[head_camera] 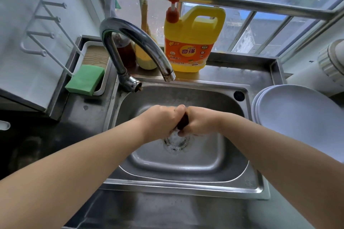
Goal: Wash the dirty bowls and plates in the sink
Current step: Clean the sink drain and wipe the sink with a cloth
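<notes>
Both hands meet over the sink point(240, 156) drain. Left hand point(158, 121) and right hand point(200, 121) have fingers curled together around a small dark object point(183, 123); mostly hidden, identity cannot be told. No water visibly running from the tap point(134, 42).

Plates point(297, 117): white stack on the worktop just right of the sink, touching its rim area. No bowls seen; none in the basin.

Handling judgement: plates look like glazed ceramic or melamine, so stiff, moderately heavy as a stack, slippery when wet or soapy, chip-prone against steel. Take one at a time by the rim, thumb on top, fingers beneath; support the underside while scrubbing.

Surface: stainless worktop point(167, 210) and basin, wet-looking, hard. Green sponge point(85, 79) in a tray left of the tap. Yellow detergent jug point(193, 42) with red pump behind the sink, beside two bottles.

Room: barred window directly behind; white wall rack at left.
</notes>
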Tool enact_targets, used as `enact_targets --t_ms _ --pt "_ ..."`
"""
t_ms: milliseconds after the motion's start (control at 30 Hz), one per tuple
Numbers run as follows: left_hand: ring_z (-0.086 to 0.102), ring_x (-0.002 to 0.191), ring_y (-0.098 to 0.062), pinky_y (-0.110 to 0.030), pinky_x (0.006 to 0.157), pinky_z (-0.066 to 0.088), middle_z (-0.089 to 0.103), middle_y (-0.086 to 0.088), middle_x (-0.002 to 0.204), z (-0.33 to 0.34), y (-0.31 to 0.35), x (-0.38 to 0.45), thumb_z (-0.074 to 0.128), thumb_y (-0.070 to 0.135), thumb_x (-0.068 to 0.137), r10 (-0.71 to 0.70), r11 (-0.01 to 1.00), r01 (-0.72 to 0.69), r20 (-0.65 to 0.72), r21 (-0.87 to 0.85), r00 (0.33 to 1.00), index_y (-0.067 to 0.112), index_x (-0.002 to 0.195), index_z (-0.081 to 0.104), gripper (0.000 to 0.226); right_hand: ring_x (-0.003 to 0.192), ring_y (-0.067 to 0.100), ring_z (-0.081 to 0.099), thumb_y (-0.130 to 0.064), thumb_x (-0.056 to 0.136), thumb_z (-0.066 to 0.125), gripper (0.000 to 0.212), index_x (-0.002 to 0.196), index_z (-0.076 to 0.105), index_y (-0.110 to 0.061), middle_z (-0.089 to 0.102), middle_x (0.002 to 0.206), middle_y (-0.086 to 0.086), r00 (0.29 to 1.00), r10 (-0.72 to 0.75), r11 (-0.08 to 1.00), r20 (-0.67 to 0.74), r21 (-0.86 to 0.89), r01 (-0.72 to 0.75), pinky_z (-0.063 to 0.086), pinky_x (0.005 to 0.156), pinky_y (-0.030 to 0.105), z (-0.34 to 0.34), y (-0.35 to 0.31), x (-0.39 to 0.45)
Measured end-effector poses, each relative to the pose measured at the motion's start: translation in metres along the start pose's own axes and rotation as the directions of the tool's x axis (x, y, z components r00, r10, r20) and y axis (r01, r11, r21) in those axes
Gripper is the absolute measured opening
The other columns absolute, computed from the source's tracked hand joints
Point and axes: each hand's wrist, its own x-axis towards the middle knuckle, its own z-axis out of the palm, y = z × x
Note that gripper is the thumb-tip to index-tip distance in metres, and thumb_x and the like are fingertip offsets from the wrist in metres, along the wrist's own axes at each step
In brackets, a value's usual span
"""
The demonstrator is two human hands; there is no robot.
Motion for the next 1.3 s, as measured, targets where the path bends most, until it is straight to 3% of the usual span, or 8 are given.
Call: enact_targets --t_ms 133,233,400,600,733,867,1100,1300 --pt "0.053 0.034 -0.02 -0.019 0.032 0.032 0.058 -0.003 0.054 0.006 0.001 -0.005 0.068 0.009 0.058 0.062 0.993 -0.047 -0.132 0.112 0.989 0.008 0.086 0.041 0.04 0.082 0.013 0.062 -0.018 0.077 0.075 0.022 0.094 0.062 -0.023 0.066 0.087 -0.004 1.0 -0.001 0.999 0.005 0.035 0.0 0.048 0.078 0.027 0.008 0.004 0.004" --pt "0.053 0.034 -0.018 -0.02 0.033 0.032 0.057 -0.003 0.055 0.008 0.001 -0.008 0.037 0.014 0.07 0.069 0.989 -0.052 -0.121 0.14 0.99 0.009 0.087 0.038 0.018 0.054 -0.006 0.056 -0.012 0.079 0.073 0.016 0.081 0.061 -0.022 0.062 0.061 -0.015 0.999 0.015 0.996 0.034 0.092 -0.018 0.043 0.054 0.011 0.01 0.005 0.003" --pt "0.066 0.065 -0.031 -0.034 0.052 0.047 0.066 -0.01 0.082 0.006 0.01 -0.008 0.046 0.01 0.083 -0.221 0.974 0.223 0.065 -0.036 0.973 0.007 0.11 0.043 0.027 0.059 0.0 0.059 -0.01 0.077 0.071 0.02 0.085 0.061 -0.024 0.064 0.068 -0.012 0.999 0.034 0.992 -0.037 0.123 -0.029 0.049 0.061 0.02 0.016 0.008 0.002" --pt "0.056 0.071 -0.016 -0.026 0.055 0.045 0.058 -0.004 0.088 -0.004 0.017 -0.011 0.077 0.024 0.073 -0.575 0.398 0.703 0.437 -0.589 0.692 0.012 0.096 0.043 0.043 0.088 0.016 0.064 -0.007 0.071 0.077 0.045 0.106 0.057 -0.025 0.065 0.1 0.002 0.958 0.137 0.861 -0.253 0.509 0.012 0.053 0.084 0.032 0.029 0.031 -0.005" --pt "0.063 0.079 -0.015 -0.026 0.065 0.053 0.064 -0.008 0.093 -0.007 0.018 -0.019 0.07 0.02 0.085 -0.603 -0.119 0.663 0.584 -0.739 0.543 0.009 0.102 0.057 0.025 0.094 0.022 0.068 -0.005 0.081 0.072 0.032 0.108 0.06 -0.016 0.066 0.106 0.012 0.951 0.162 0.691 -0.262 0.719 0.08 0.054 0.089 0.036 0.037 0.041 -0.009" --pt "0.064 0.079 -0.019 -0.029 0.062 0.055 0.066 -0.013 0.09 -0.003 0.017 -0.024 0.059 0.013 0.092 -0.62 -0.326 0.576 0.63 -0.75 0.469 0.006 0.098 0.064 0.011 0.089 0.018 0.069 -0.023 0.084 0.071 0.023 0.106 0.062 -0.019 0.069 0.101 0.006 0.929 0.211 0.694 -0.306 0.715 0.078 0.054 0.082 0.031 0.043 0.04 -0.008" --pt "0.066 0.086 -0.022 -0.026 0.066 0.053 0.066 -0.016 0.102 -0.002 0.021 -0.032 0.051 -0.003 0.093 -0.57 -0.33 0.545 0.623 -0.771 0.536 0.008 0.115 0.06 0.027 0.094 0.022 0.069 -0.034 0.088 0.065 0.029 0.11 0.058 -0.016 0.065 0.109 0.012 0.912 0.347 0.498 -0.217 0.867 0.017 0.057 0.077 0.032 0.049 0.036 -0.005" --pt "0.063 0.096 -0.024 -0.036 0.088 0.051 0.065 -0.017 0.108 0.001 0.026 -0.035 0.052 -0.007 0.091 -0.652 -0.257 0.565 0.572 -0.784 0.497 0.006 0.115 0.059 0.028 0.096 0.02 0.066 -0.008 0.077 0.077 0.038 0.111 0.06 -0.009 0.068 0.103 0.009 0.899 0.274 0.607 -0.342 0.786 0.114 0.055 0.088 0.034 0.044 0.039 -0.005"
